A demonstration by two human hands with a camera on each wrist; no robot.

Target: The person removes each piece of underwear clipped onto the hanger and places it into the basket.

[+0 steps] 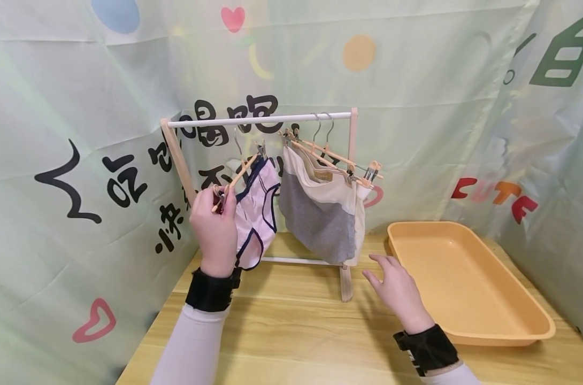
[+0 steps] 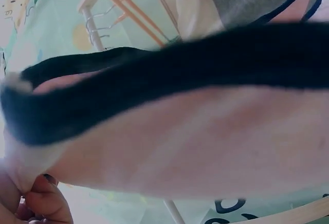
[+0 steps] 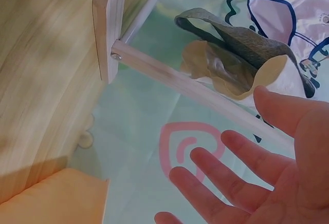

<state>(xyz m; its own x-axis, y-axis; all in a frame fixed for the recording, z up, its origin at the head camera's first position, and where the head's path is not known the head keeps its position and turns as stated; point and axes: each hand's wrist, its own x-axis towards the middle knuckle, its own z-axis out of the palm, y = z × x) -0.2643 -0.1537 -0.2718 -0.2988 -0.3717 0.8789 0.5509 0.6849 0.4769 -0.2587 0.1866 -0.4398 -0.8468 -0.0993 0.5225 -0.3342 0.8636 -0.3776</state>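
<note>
My left hand [image 1: 214, 232] grips the near clip end of a wooden clip hanger [image 1: 244, 172], at a corner of the pink underpants [image 1: 255, 206] with navy trim. Whether this hanger's hook rests on the rod I cannot tell. In the left wrist view the navy waistband [image 2: 205, 62] spans the picture, partly hiding the fingers. Grey-and-cream underpants [image 1: 315, 214] hang beside them from clip hangers [image 1: 322, 155] hooked on the white rod [image 1: 262, 118]. My right hand [image 1: 397, 289] is held above the table, fingers spread and holding nothing, between the rack and the tray.
The small rack has wooden side posts [image 1: 177, 158] and a foot [image 1: 346, 283] on the wooden table [image 1: 291, 331]. A shallow orange tray [image 1: 493, 338] stands at the right. Printed cloth [image 1: 416, 69] hangs behind and at both sides.
</note>
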